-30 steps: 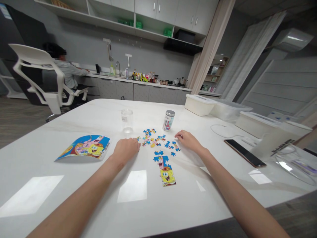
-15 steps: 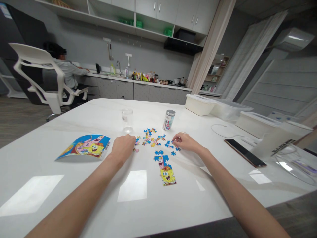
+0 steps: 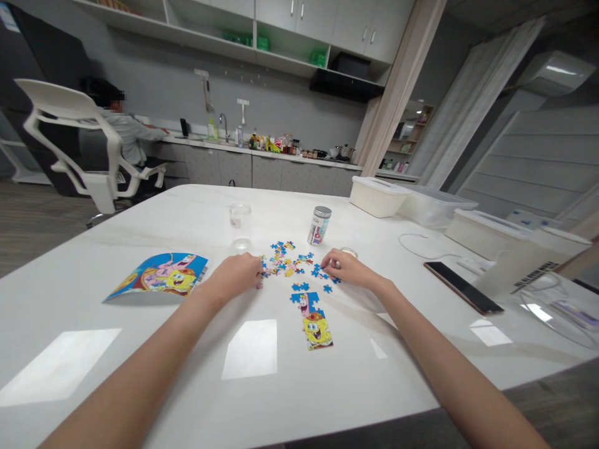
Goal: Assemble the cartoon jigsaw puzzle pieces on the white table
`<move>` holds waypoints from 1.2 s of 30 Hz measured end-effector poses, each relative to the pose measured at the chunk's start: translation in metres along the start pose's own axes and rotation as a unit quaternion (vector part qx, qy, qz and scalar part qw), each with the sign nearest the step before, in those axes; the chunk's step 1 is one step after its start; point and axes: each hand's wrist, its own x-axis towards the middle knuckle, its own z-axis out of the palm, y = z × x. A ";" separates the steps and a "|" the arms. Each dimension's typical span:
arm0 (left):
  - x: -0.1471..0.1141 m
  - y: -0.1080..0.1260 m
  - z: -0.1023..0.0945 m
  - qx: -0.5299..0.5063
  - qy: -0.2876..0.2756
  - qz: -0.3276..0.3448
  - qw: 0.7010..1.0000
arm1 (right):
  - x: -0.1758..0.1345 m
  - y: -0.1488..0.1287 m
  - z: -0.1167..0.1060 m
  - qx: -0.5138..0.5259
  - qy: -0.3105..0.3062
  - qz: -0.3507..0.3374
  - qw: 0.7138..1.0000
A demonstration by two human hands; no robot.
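We find loose, flat, multicoloured jigsaw pieces (image 3: 289, 272) between left hand (image 3: 238, 274) and right hand (image 3: 347, 268) on the glossy white bench (image 3: 350, 390), presumably for two-sided reach. Left fingers curl, any hold hidden; right fingertips nearly meet, pinch unconfirmed.

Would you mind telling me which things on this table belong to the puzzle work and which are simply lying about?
With the puzzle:
loose puzzle pieces, at the left hand and right hand
joined puzzle section
picture sheet, with matching figures
probably the silver-lidded canister

Apparently just lying about:
dark-screened device
cream storage box
clear storage box
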 end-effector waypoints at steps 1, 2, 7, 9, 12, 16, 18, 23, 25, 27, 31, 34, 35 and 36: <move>0.000 -0.003 0.000 -0.012 -0.004 0.002 1.000 | 0.000 0.001 0.000 0.005 0.001 -0.003 1.000; 0.000 -0.007 -0.001 -0.024 -0.007 0.005 1.000 | 0.000 0.001 0.001 0.011 -0.001 -0.005 1.000; -0.001 -0.031 0.001 -0.102 -0.044 0.066 0.992 | 0.001 0.001 0.001 0.017 -0.016 -0.015 1.000; -0.001 -0.039 0.002 -0.133 -0.050 0.090 0.986 | 0.001 -0.001 0.001 0.008 -0.017 -0.023 1.000; 0.002 -0.041 0.005 -0.164 -0.054 0.096 0.980 | 0.001 -0.004 0.004 -0.002 -0.017 -0.035 0.999; 0.005 -0.029 0.006 -0.139 -0.022 0.066 0.988 | 0.001 -0.009 0.008 0.016 -0.014 -0.036 0.999; 0.006 -0.022 0.006 -0.116 -0.003 0.051 0.992 | 0.001 -0.010 0.009 0.025 -0.014 -0.033 0.999; 0.001 -0.007 0.005 -0.067 0.032 0.013 0.997 | 0.001 -0.011 0.010 0.015 -0.013 -0.032 0.999; -0.001 0.001 0.006 -0.033 0.053 0.001 0.998 | 0.001 -0.011 0.010 0.005 -0.013 -0.038 0.999; -0.002 0.009 0.008 0.008 0.069 -0.005 0.998 | 0.000 -0.011 0.011 -0.006 -0.008 -0.051 0.999; -0.002 0.024 0.014 0.034 0.100 -0.004 0.994 | 0.000 -0.011 0.014 -0.015 0.026 -0.063 0.998; -0.002 0.029 0.016 0.024 0.114 0.018 0.993 | 0.000 -0.010 0.016 -0.013 0.039 -0.055 0.998; -0.001 0.029 0.016 0.024 0.117 0.026 0.993 | 0.000 -0.010 0.017 -0.012 0.037 -0.051 0.998; -0.001 0.029 0.016 0.027 0.120 0.033 0.992 | 0.000 -0.010 0.018 -0.011 0.034 -0.046 0.998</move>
